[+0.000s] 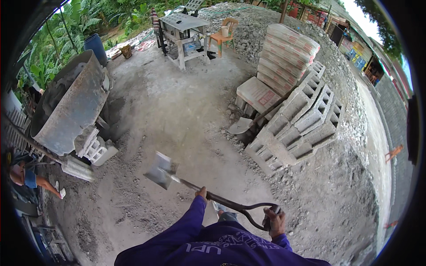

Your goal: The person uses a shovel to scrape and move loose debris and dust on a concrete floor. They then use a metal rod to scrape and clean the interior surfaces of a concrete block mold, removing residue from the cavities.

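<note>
A shovel (217, 199) crosses in front of me, its square metal blade out to the left over the dusty ground. My left hand (202, 193) is wrapped round the shaft not far behind the blade. At the other end my right hand (276, 221) grips the D-shaped handle. The blade looks bare, with no heap of material on it. Whether it touches the ground I cannot tell. Purple sleeves cover both of my forearms.
On the right lean stacked hollow concrete blocks (284, 137), with cement bags (288, 55) piled behind and another shovel (242, 126) beside them. A large metal mixing drum (73, 108) stands left. Beyond are a machine table (184, 24) and an orange chair (223, 37). A person's leg (46, 185) shows far left.
</note>
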The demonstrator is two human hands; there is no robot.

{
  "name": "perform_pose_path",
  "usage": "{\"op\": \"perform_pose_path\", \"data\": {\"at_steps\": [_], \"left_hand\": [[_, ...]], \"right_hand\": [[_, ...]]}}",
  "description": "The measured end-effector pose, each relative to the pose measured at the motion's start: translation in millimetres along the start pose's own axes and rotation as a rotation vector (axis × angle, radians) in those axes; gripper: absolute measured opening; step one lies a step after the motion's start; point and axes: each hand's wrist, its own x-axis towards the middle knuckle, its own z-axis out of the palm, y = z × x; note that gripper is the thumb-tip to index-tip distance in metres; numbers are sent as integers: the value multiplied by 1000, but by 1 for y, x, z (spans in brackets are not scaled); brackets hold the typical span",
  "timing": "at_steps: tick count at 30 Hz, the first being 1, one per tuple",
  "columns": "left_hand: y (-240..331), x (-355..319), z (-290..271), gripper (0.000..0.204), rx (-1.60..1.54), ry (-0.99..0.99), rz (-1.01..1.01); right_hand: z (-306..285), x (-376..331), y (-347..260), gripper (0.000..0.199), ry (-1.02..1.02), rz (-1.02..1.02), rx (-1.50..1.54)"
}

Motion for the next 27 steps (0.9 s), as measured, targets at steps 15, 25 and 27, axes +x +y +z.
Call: {"op": "perform_pose_path", "data": {"at_steps": [15,25,27], "left_hand": [[28,-111,-575,40,-441,525,482],[-285,-209,-575,32,-774,1008,39],[-305,-213,-487,31,-870,1048,-28]], "right_hand": [[408,-144,102,49,-1664,-929,-1107],[528,-196,102,46,-1646,-1106,-1069],[543,-193,96,45,-1678,-1009,-1077]]}}
